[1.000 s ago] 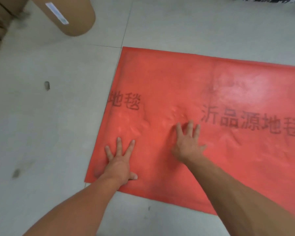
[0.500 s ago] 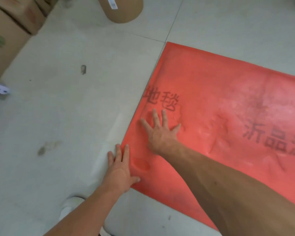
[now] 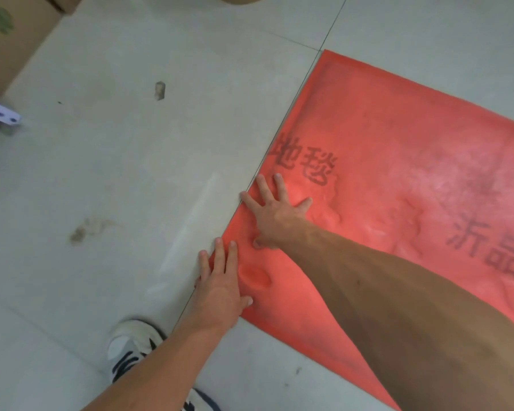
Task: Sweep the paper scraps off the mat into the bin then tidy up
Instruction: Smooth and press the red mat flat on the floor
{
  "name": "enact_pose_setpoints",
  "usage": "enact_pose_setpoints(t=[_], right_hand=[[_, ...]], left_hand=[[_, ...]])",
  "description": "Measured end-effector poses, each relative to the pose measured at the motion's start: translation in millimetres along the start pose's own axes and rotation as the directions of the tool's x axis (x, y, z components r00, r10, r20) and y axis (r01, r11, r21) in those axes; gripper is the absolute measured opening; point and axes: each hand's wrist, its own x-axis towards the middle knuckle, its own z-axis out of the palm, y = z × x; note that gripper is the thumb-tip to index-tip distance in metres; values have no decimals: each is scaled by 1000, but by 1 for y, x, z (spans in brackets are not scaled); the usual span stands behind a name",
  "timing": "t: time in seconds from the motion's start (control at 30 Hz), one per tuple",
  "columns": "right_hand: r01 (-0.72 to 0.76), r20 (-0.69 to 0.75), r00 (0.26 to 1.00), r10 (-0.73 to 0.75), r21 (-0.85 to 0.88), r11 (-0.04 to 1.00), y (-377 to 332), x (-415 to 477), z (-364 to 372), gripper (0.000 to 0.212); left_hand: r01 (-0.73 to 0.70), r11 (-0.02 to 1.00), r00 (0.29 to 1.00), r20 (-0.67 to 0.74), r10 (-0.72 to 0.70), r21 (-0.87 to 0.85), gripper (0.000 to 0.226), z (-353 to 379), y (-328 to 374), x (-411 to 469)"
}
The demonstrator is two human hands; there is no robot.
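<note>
- We see the red mat (image 3: 398, 179) lying flat on the pale tiled floor (image 3: 131, 173), its left edge running along a tile seam.
- Our left hand (image 3: 220, 287) lies palm-down at the mat's near-left corner, fingers held together, straddling the edge so the outer fingers touch the floor.
- Our right hand (image 3: 275, 216) is pressed flat on the mat just inside the left edge, fingers spread wide, beside the dark printed characters (image 3: 304, 164).
- A dimple (image 3: 254, 275) marks the mat beside our left hand.
- A white shoe (image 3: 132, 347) stands on the floor below the corner; cardboard boxes (image 3: 9, 40) sit at the far left.
</note>
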Motion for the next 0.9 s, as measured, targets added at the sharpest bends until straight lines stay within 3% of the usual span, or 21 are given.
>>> enact_pose_setpoints(t=[0.13, 0.3, 0.47, 0.63, 0.9], right_hand=[[-1, -30, 1000, 1, -3, 1000, 1, 3, 6, 115], [19, -64, 998, -20, -21, 1000, 1, -2, 6, 114], [63, -158, 985, -68, -37, 997, 7, -17, 14, 100], [-44, -235, 970, 58, 65, 997, 6, -23, 28, 97], [-63, -243, 966, 87, 104, 993, 4, -27, 39, 86]], left_hand=[[-59, 998, 998, -27, 58, -32, 103, 10, -1, -11], [-37, 997, 997, 74, 33, 61, 102, 5, 2, -7], [-25, 998, 996, 81, 21, 49, 102, 3, 5, -6], [-5, 1000, 999, 36, 4, 20, 103, 2, 6, -4], [136, 990, 990, -29, -135, 28, 100, 18, 5, -18]])
